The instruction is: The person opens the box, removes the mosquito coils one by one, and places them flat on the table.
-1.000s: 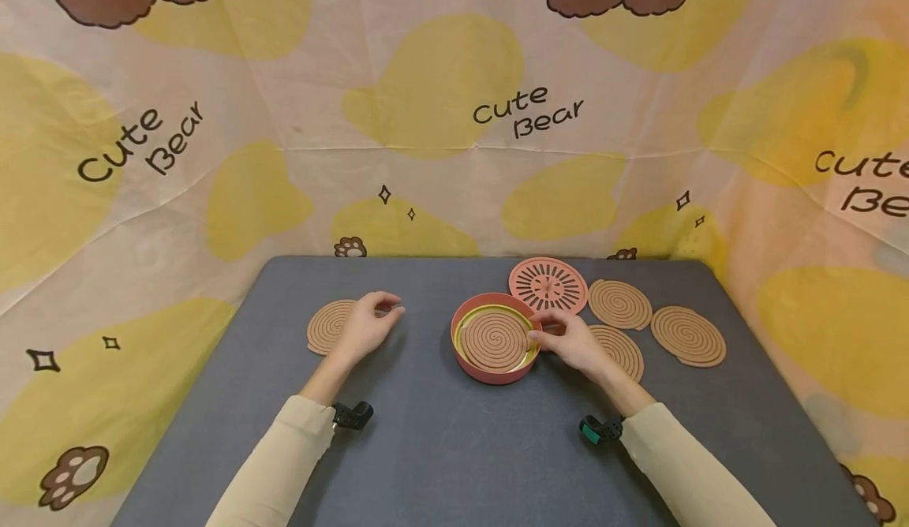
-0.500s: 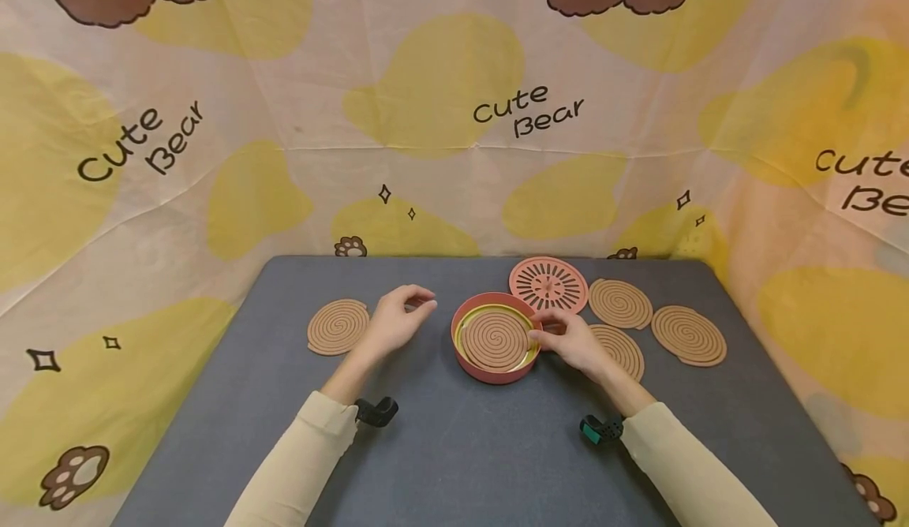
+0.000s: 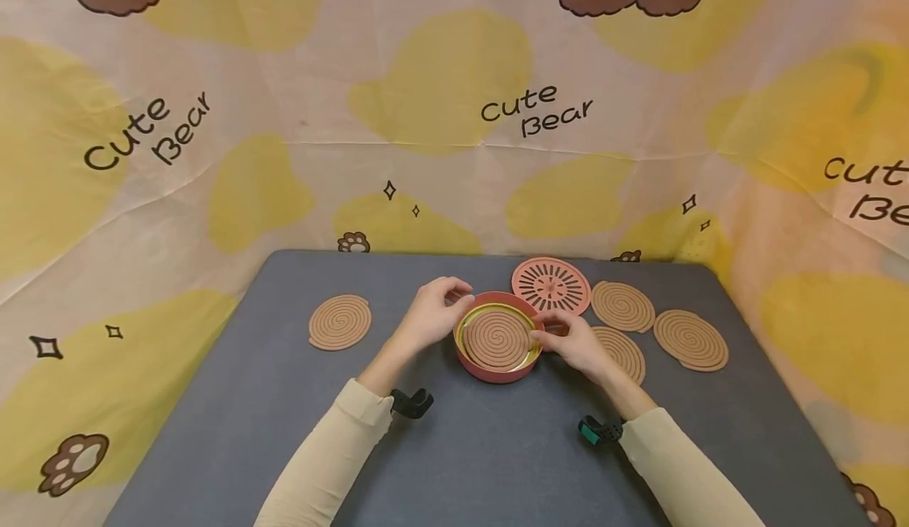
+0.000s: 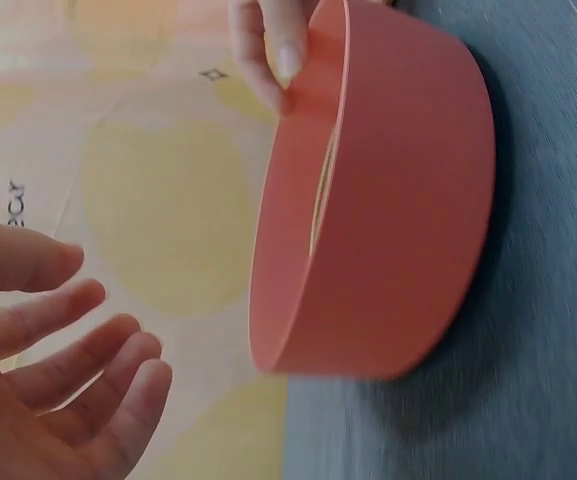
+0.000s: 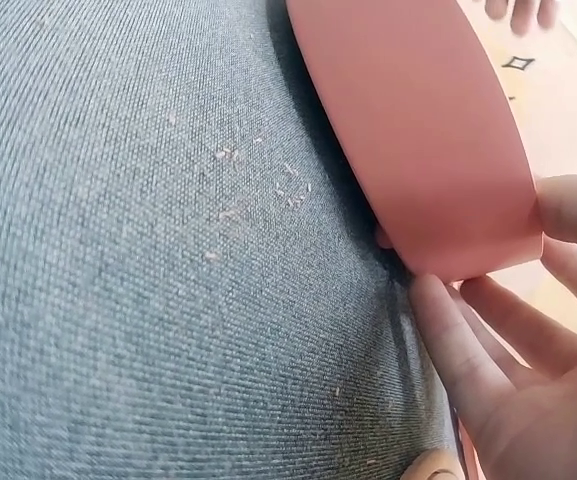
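A round salmon-red mosquito coil box [image 3: 497, 376] with a yellow inner ring stands mid-table in the head view. Inside it lies a brown mosquito coil [image 3: 497, 341]. My right hand [image 3: 572, 345] grips the box's right rim; the right wrist view has the thumb at the top edge and fingers against the outer wall [image 5: 438, 130]. Beside the left rim is my left hand [image 3: 435, 311], overlapping the box edge in the head view. Its fingers [image 4: 133, 395] are loosely bent, hold nothing, and stand apart from the box in the left wrist view.
The slotted pink lid [image 3: 551, 284] lies behind the box. Loose coils lie at right: one behind [image 3: 621, 306], one farther right [image 3: 691, 340], one partly behind the right hand [image 3: 622, 351]. Another coil [image 3: 339, 322] lies at left. Small crumbs [image 5: 290, 197] dot the cloth.
My left hand has moved right, away from the left coil, to the box's left rim. My right hand stays on the box. The head view has shifted slightly.
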